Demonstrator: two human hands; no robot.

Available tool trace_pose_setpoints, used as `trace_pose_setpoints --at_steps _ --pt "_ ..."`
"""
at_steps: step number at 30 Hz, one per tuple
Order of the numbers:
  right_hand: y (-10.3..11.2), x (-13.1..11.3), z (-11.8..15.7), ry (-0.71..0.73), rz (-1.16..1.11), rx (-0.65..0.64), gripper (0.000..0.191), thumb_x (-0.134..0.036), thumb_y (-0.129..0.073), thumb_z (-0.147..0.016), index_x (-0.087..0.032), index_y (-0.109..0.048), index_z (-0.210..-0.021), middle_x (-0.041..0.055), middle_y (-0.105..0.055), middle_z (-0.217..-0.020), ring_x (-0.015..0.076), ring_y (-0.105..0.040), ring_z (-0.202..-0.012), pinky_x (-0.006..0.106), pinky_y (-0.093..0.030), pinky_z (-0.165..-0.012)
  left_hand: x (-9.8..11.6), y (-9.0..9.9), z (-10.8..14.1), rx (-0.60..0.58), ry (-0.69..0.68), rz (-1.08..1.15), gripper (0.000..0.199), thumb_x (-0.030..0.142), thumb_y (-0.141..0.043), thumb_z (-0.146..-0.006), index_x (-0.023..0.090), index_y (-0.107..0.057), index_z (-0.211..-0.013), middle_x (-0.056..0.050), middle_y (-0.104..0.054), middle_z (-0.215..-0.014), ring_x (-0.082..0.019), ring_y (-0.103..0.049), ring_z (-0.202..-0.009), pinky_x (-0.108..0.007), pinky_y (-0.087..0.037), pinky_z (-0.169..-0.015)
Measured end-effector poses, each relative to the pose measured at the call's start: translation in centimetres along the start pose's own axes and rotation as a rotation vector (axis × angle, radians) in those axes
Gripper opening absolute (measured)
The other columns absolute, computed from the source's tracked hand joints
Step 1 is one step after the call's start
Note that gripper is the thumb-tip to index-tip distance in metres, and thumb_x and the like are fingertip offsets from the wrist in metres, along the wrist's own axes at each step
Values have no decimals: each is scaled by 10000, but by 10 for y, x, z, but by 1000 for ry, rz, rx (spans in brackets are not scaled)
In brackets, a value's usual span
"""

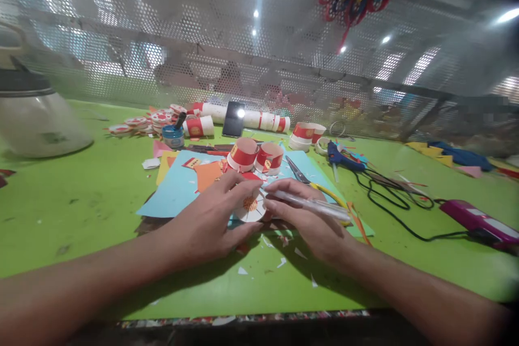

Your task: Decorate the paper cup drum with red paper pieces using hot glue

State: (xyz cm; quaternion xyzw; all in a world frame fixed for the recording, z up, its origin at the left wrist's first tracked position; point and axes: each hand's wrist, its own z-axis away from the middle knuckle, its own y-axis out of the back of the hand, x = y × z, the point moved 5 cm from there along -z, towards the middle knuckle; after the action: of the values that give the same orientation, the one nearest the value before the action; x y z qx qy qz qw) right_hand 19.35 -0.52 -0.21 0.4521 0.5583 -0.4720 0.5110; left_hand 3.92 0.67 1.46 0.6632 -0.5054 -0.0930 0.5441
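Observation:
My left hand [214, 211] curls its thumb and fingers around the rim of a small white paper disc [245, 215], which has an orange patterned centre and dark lines running outward. In my right hand [314, 230] lies a clear-barrelled pen [310, 205], while the fingertips touch or nearly touch the disc's right side. Just beyond stand two cut red-and-white paper cups [242, 155]. Scissors [299, 170] with yellow handles lie past my right hand. Beneath these are light-blue paper sheets [168, 189] and an orange paper piece [208, 175].
A blue glue gun [344, 158] with a black cord lies right, near a purple power strip [478, 221]. At the back are a phone [234, 119], stacked paper cups [251, 119], a blue jar [173, 136] and cut cup flowers [160, 117]. A large jug [40, 124] stands left.

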Motion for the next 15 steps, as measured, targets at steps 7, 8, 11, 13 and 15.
trace_pose_setpoints --at_steps 7,8,11,13,15 --pt "7 2 -3 -37 8 -16 211 -268 -747 -777 -201 -618 -929 7 -685 -776 146 -655 -681 299 -542 -653 -2 -4 3 -113 -5 67 521 222 -581 -873 265 -387 -1355 -71 -487 -1148 -199 -534 -963 -353 -469 -849" --pt "8 1 -4 -48 7 -16 207 -261 -748 -774 -202 -621 -925 2 -684 -774 141 -656 -672 292 -544 -646 -2 -4 3 -123 -10 74 508 192 -574 -870 271 -397 -1340 -63 -496 -1134 -193 -534 -951 -346 -467 -839" --pt "9 0 -5 -90 8 -20 207 -263 -761 -759 -202 -626 -905 -11 -677 -740 134 -656 -635 278 -548 -614 -3 -5 1 -142 20 89 376 180 -586 -857 255 -487 -1211 -39 -536 -1040 -183 -539 -880 -324 -463 -768" --pt "9 -2 -5 -95 -5 -30 204 -288 -761 -765 -205 -629 -897 -12 -682 -739 138 -661 -630 281 -552 -604 -4 -3 -1 -131 55 92 268 236 -622 -843 232 -528 -1093 -33 -563 -991 -188 -546 -848 -315 -455 -720" --pt "7 -4 -5 -88 -26 -45 213 -322 -754 -779 -212 -627 -910 -11 -688 -750 137 -664 -632 288 -557 -612 -4 -1 -2 -91 89 95 237 307 -633 -840 222 -532 -1038 -37 -585 -988 -195 -558 -843 -313 -450 -695"
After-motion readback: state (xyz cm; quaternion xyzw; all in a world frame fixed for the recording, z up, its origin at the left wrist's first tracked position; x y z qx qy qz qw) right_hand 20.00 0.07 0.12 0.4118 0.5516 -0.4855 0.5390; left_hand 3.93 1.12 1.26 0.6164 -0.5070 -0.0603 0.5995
